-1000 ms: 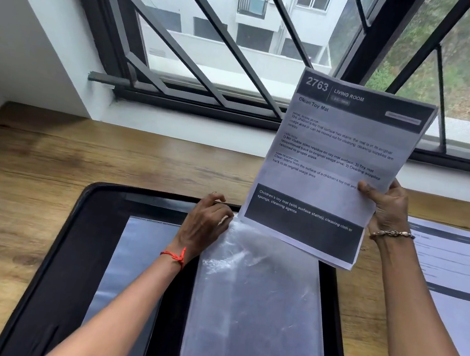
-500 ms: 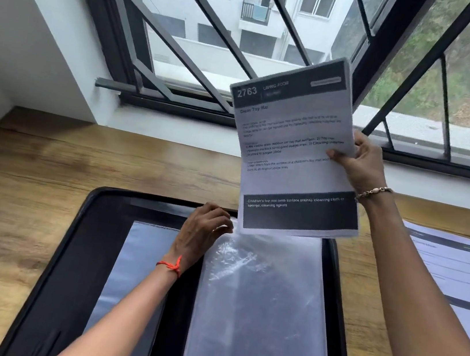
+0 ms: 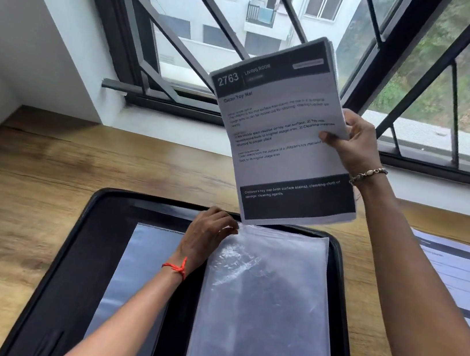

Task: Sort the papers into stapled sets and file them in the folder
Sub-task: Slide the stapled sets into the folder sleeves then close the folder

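Desk [image 3: 44, 196]: wood, under a barred window [image 3: 207, 23]. Black folder [image 3: 71, 260] lies open and flat on it, long axis running away from the person.

Clear sleeve [image 3: 262, 317] sits on the folder's right half, same long axis, mouth at the far end.

Paper set [image 3: 278, 141], several sheets thick at the top edge, headed "2763 Living Room", is in the air over the folder's far edge. No staple visible, can't confirm. Its lower edge hangs just above the sleeve mouth, apart from it. Its long axis is tilted, top leaning right and away, so it's skewed against the sleeve axis.

Loose papers [image 3: 461, 279] lie flat on the desk right of the folder.

Right hand [image 3: 356, 143] clasps the set at mid right edge, thumb on the front face. Left hand [image 3: 207, 234] has fingers curled on the sleeve's far-left corner; looks like a pinch holding the mouth, though the opening itself isn't resolvable.

Judgement: insertion step. The set's lower-left corner is nearest the mouth, right beside the left fingers. Next move needs the right hand to square the set to the sleeve axis, then feed it down toward the person. Risk: a corner snags on the film.
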